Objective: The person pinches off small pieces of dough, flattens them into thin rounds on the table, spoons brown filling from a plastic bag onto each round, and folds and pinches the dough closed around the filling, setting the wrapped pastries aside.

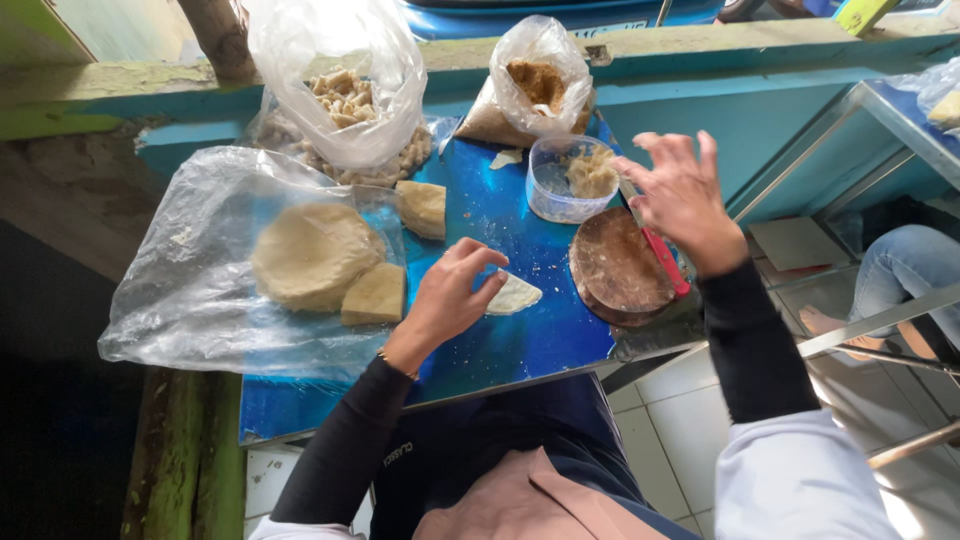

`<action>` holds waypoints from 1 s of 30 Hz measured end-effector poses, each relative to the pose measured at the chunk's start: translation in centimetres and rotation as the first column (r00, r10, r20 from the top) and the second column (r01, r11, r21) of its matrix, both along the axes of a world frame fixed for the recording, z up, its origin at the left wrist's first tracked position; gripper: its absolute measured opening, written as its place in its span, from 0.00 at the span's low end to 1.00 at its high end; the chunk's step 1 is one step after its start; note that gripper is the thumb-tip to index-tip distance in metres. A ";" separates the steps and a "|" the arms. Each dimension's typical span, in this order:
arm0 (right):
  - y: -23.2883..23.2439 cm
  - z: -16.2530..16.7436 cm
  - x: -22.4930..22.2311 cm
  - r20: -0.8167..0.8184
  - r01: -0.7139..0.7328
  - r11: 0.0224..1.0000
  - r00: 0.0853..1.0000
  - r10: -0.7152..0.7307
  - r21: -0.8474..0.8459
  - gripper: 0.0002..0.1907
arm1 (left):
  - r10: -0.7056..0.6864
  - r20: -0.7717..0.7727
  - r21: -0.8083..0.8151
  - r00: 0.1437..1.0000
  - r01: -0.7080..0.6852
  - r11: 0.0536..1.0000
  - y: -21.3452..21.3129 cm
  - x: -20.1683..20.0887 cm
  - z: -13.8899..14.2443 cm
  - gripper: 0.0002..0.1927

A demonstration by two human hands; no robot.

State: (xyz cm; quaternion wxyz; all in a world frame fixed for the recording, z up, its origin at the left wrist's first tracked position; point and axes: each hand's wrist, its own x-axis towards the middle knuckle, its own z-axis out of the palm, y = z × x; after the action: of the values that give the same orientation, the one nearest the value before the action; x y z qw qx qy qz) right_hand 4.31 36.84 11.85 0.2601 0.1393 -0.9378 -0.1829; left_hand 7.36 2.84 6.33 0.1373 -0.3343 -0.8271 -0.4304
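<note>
Pale, flat, folded dough piece (514, 294) lies on the blue tabletop (520, 345), just left of the round brown wooden board (612, 268). The left hand (447, 297) pinches the dough's near edge with curled fingertips. The right hand (682, 197) hovers above the board's far right rim, fingers spread, holding nothing. A red-handled knife (664, 260) rests across the board. Beyond the board stands a clear plastic tub (562, 185) of filling.

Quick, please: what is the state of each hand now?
Left hand: fingers pinching the folded dough piece on the blue table.
Right hand: open, fingers spread, holding nothing, above the knife.
</note>
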 end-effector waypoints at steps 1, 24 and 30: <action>0.3 -0.2 -2.0 0.051 0.047 0.993 0.997 -0.053 0.105 0.30 | 0.001 -0.111 -0.034 0.994 -0.005 0.999 0.3 -0.6 -0.8 0.08; 4.9 -5.9 -6.4 -0.094 -0.257 0.962 0.960 0.265 0.092 0.04 | 0.159 -0.127 -0.175 0.979 -0.180 0.968 12.8 -9.9 -3.2 0.21; 4.8 -5.2 -6.8 -0.029 -0.239 0.969 0.971 0.238 -0.053 0.12 | 0.279 -0.122 -0.103 0.952 -0.292 0.951 14.8 -12.8 -6.8 0.12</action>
State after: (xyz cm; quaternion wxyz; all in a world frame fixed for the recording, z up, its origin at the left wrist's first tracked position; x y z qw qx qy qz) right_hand -2.47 41.63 6.69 0.2946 0.2418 -0.9159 -0.1257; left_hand -5.48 17.68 -0.44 0.2215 -0.2412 -0.8827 -0.3370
